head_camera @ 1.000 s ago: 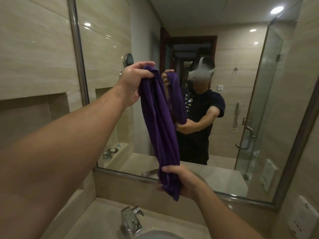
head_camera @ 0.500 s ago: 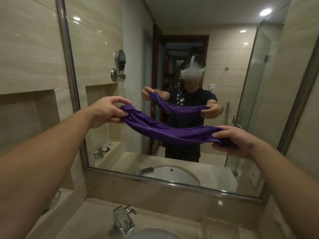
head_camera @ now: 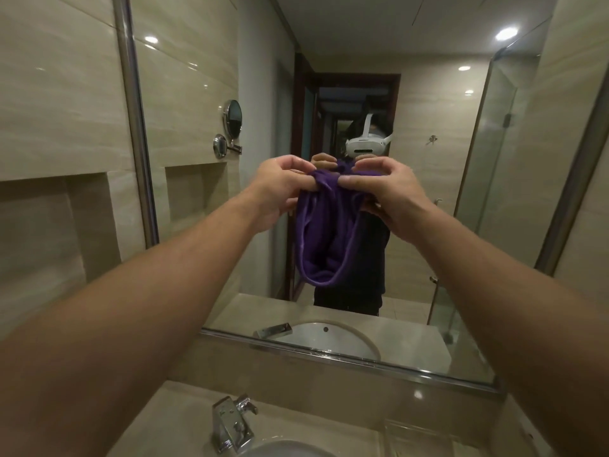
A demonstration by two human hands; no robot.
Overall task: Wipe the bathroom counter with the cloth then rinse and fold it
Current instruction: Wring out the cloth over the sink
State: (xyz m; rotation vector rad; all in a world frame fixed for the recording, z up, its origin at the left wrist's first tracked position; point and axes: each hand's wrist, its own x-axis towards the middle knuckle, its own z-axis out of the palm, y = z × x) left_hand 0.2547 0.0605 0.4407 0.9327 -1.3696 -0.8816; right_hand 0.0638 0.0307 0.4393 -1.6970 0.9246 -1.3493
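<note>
A: Where do we have the cloth (head_camera: pixel 324 232) at this moment?

B: Up in the middle of the frame, held in the air in front of the mirror (head_camera: pixel 412 199), well above the counter (head_camera: pixel 184 420). Our left hand (head_camera: pixel 280 189) and right hand (head_camera: pixel 384 192) sit close together at its top edge, each pinching the purple fabric between thumb and fingers, so the rest hangs down between them in a doubled loop.

A: Why hold it that high?

B: We judge this to be the folding step. With the two ends brought together at the top, the weight of the cloth pulls the loop straight, and nothing drags on the surface below.

A: And the sink?

B: The faucet (head_camera: pixel 232 423) stands at the bottom centre of the frame, with the basin rim (head_camera: pixel 283 448) just showing beneath it. The cloth hangs well clear of both. We cannot tell whether it is wet.

A: What does the next move ask of us?

B: Probably keeping both pinches firm while the edges are matched up. If one corner slips, the loop would drop unevenly and the fold would need redoing.
</note>
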